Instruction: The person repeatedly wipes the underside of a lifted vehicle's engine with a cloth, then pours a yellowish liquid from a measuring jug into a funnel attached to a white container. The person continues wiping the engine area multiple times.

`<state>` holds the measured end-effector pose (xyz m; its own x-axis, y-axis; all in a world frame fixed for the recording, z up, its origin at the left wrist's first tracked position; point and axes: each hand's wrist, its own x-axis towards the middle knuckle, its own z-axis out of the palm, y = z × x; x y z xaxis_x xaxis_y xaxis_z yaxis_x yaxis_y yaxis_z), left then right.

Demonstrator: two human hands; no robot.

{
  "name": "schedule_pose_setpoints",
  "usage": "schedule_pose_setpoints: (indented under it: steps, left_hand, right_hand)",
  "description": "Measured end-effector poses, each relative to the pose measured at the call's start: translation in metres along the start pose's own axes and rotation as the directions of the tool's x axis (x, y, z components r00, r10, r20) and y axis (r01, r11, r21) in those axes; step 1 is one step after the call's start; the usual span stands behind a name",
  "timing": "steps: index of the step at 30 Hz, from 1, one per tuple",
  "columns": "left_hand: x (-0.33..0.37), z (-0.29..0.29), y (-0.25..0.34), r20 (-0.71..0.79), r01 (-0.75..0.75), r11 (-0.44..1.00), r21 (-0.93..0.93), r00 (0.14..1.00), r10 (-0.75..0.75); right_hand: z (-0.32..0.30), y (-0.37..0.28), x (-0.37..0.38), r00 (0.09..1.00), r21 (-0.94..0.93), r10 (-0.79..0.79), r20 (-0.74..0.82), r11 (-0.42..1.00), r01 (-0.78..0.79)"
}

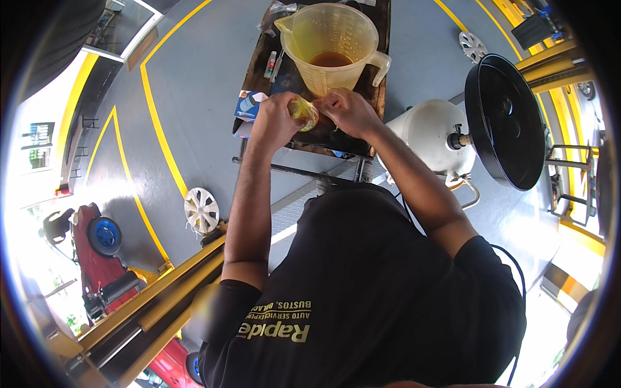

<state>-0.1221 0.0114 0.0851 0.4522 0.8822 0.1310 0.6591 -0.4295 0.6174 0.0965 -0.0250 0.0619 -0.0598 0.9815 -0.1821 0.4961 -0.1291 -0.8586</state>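
My left hand (277,118) is closed around a yellow, shiny, rounded thing in what looks like clear crumpled plastic wrap (304,114). The fingers of my right hand (349,112) are pinched together at the right edge of that wrap; its fingertips are partly hidden. Both hands are over the near end of a dark, worn cart top (257,59). Just beyond them stands a large translucent measuring jug (328,32) with a little brown liquid in the bottom. A blue and white box (248,105) lies beside my left hand.
A small white tube (270,64) lies left of the jug. To the right stand a pale tank (435,132) and a wide black pan (504,123). Wheel covers (202,211) (473,46) lie on the grey floor. Yellow lift beams (155,310) run at lower left.
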Motion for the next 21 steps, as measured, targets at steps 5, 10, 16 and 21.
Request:
schedule_pose_setpoints:
  steps: [5, 10, 16, 21]
  left_hand:
    - [0.003, 0.001, 0.01, -0.01, -0.078, 0.997, -0.009, 0.997, 0.078]
    - [0.003, 0.004, 0.01, -0.042, -0.121, 0.992, -0.017, 0.992, 0.121]
    - [-0.001, 0.004, 0.009, -0.087, 0.082, 0.997, 0.009, 0.993, -0.081]
    - [0.002, -0.002, 0.013, -0.121, 0.15, 0.985, 0.079, 0.983, -0.14]
  right_hand:
    - [-0.004, -0.052, 0.008, 0.992, -0.465, -0.059, 0.112, 0.879, 0.105]
    - [0.003, -0.062, 0.011, 0.986, -0.646, -0.142, 0.082, 0.746, 0.161]
    - [0.002, -0.052, 0.015, 0.988, -0.716, -0.153, 0.01, 0.689, 0.114]
    - [-0.005, -0.054, 0.01, 0.973, -0.715, -0.229, 0.015, 0.678, 0.17]
